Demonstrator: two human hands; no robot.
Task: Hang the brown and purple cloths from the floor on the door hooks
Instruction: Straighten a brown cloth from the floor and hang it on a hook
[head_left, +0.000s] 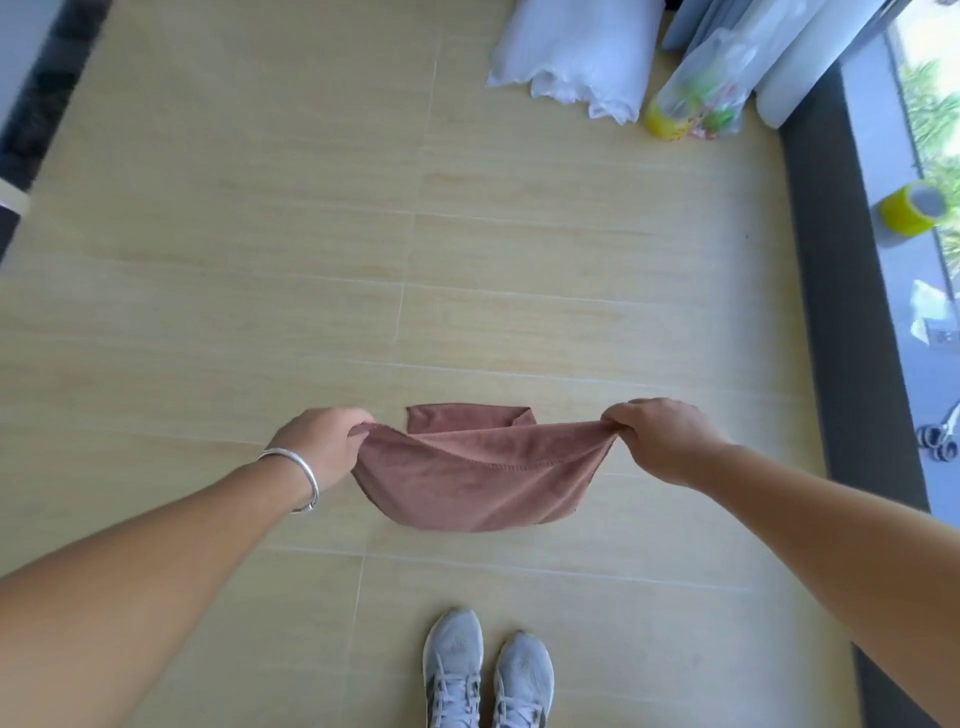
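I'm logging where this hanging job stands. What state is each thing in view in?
brown cloth: stretched between both hands, middle sagging.
left hand: pinches the cloth's left corner.
right hand: pinches the cloth's right corner.
tape roll: lying on the sill by the window.
plastic bag: on the floor, holding things.
Purple cloth, door hooks: not in view.

Open tile floor (234, 249) stretches ahead and to the left of the stretched brown cloth (478, 478), with room for a hand on every side. White bags (571, 57) and a plastic bag of bottles (696, 98) crowd the far right corner. A tape roll (911, 210) sits on the right ledge. Grey shoes (485, 675) stand below the cloth.
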